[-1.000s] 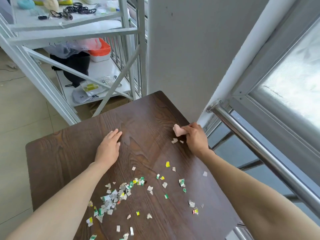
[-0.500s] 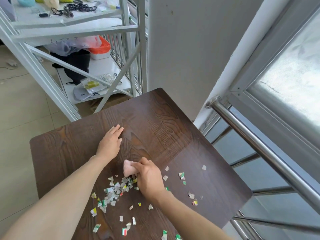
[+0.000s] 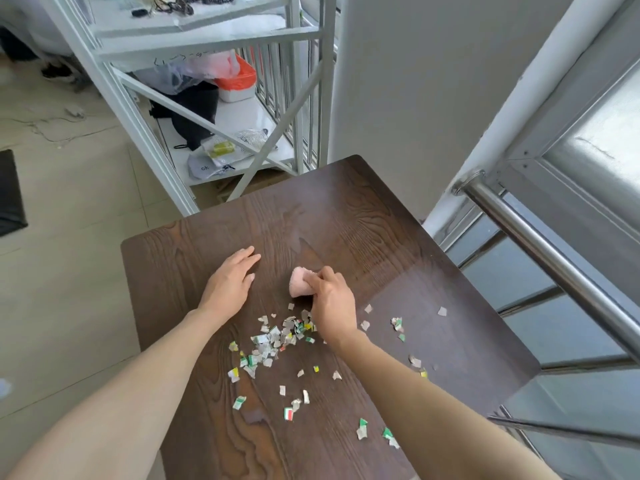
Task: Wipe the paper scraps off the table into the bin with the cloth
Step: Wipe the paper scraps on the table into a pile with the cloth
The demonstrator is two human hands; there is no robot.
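Right hand point(image 3: 332, 303): a second ago at the bench's point(image 3: 398, 244) right edge; half a second ago down in the scrap pile; now back up beyond the pile, mid-bench.
Cloth point(image 3: 300, 282): carried along in the right fingers point(image 3: 320, 277), now bunched just ahead of them.
Paper scraps point(image 3: 273, 341): the few that lay beside the fingers at the right edge are gone; the main pile is denser, just behind the right hand.
Camera view: shifted, more floor showing on the left.

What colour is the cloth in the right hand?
Pale pink cloth, bunched in the right hand; head view.
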